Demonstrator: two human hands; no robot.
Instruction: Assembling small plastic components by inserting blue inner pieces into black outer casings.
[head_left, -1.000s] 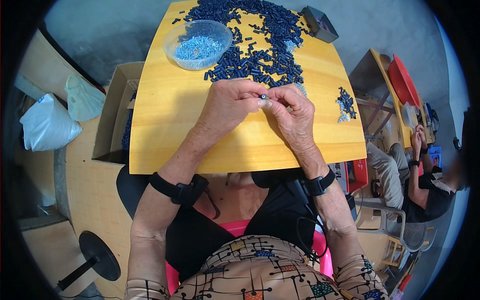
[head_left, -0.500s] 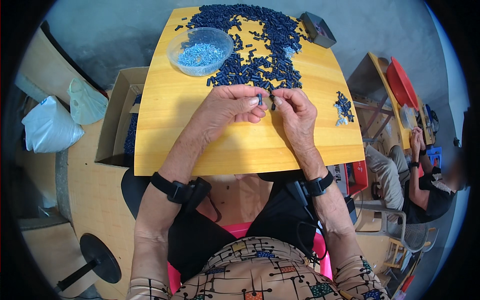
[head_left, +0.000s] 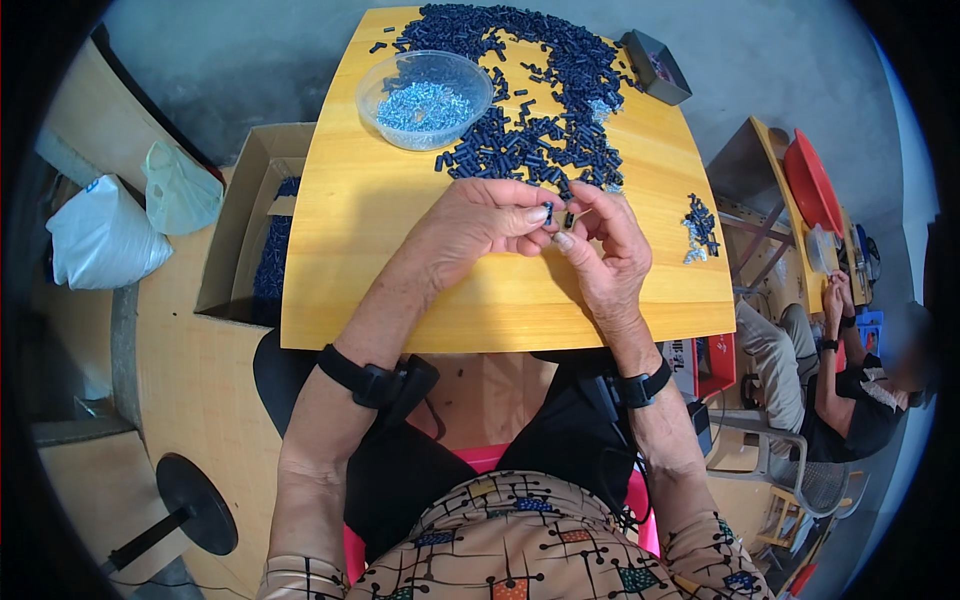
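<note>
Over the wooden table (head_left: 400, 310), my hands meet in front of a heap of small dark blue cylindrical pieces (head_left: 510, 150). My left hand (head_left: 475, 225) pinches one dark blue cylindrical piece (head_left: 548, 213) between thumb and fingertips. Just to its right, my right hand (head_left: 612, 250) has a small dark piece (head_left: 569, 219) between thumb and index finger; its exact shape is too small to make out. The two pieces are close together, and I cannot tell whether they touch. Beyond my left hand stands a clear round bowl (head_left: 372, 118) of small shiny silvery pieces (head_left: 425, 108).
A dark open box (head_left: 672, 88) sits at the table's far right corner. A small pile of dark and silvery pieces (head_left: 700, 225) lies near the right edge. Left of the table is a cardboard box (head_left: 232, 240). Another person (head_left: 850, 390) works at the right near a red basin (head_left: 812, 180).
The whole view has shifted slightly, moving the table rightward. My right hand has turned, its index finger now higher and its thumb lower around the dark piece. My left hand still pinches its piece.
</note>
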